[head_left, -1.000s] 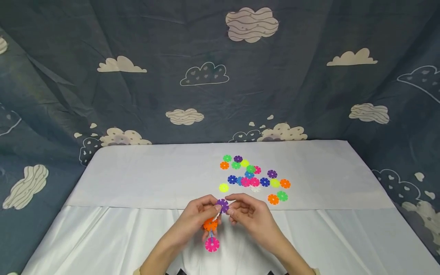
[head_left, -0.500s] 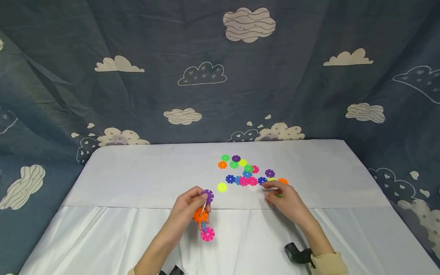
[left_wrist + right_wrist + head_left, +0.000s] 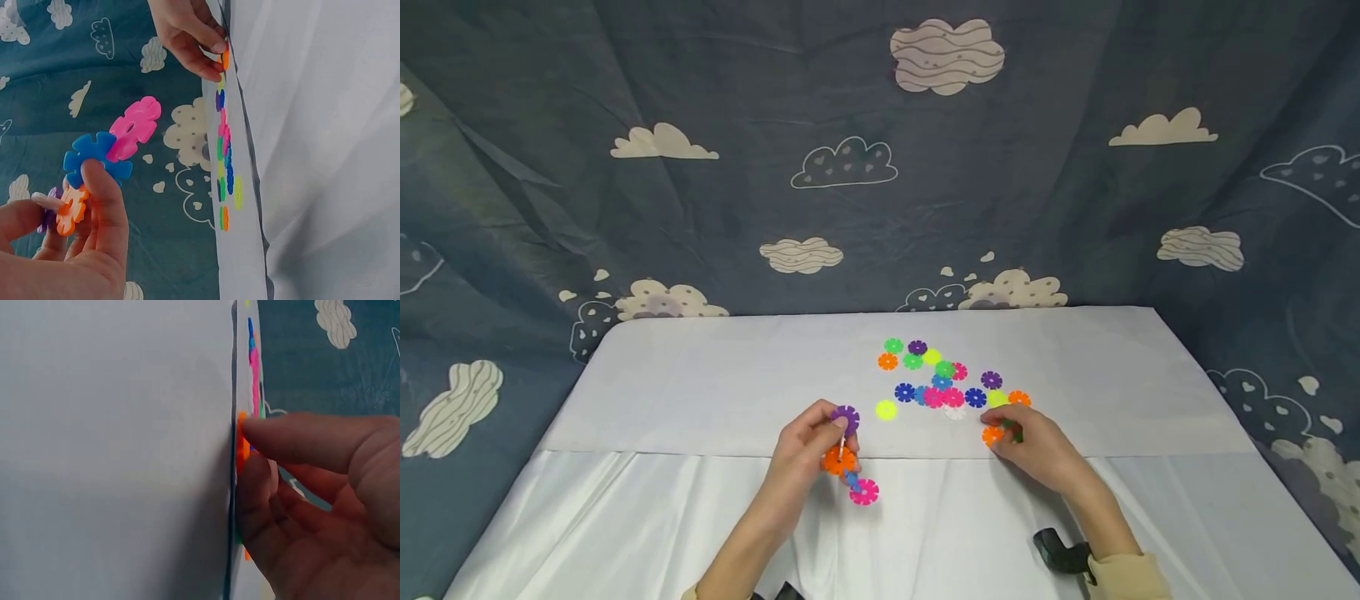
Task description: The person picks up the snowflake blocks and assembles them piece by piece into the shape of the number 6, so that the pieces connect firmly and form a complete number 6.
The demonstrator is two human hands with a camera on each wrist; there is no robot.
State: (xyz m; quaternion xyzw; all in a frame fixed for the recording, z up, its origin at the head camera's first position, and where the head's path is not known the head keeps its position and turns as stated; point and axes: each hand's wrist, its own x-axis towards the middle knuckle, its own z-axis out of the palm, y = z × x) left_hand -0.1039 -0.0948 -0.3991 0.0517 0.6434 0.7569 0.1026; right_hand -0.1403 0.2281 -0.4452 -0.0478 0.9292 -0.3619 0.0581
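Note:
My left hand [image 3: 808, 442] pinches a chain of slotted, flower-shaped interlocking discs. It joins a purple disc [image 3: 846, 419], a white one seen edge-on, an orange disc [image 3: 838, 461], a blue disc [image 3: 94, 156] and a pink disc [image 3: 864, 492]. The chain hangs above the table, and the thumb presses by the purple and white discs. To the right, my right hand [image 3: 1037, 442] is low on the table, thumb and forefinger curled about the edges of a loose orange disc [image 3: 992, 435]. A green disc [image 3: 1013, 431] is partly hidden under those fingers.
Loose discs in several colours lie on the white table [image 3: 737, 383], among them a dark blue disc [image 3: 975, 397] and a pink one [image 3: 952, 397]. A yellow disc [image 3: 886, 410] lies apart, nearer the left hand. A cloud-print curtain [image 3: 745, 200] stands behind.
The right hand has left the chain and moved right to the loose orange disc. The left hand has drawn left with the chain, whose pink end has swung up and right.

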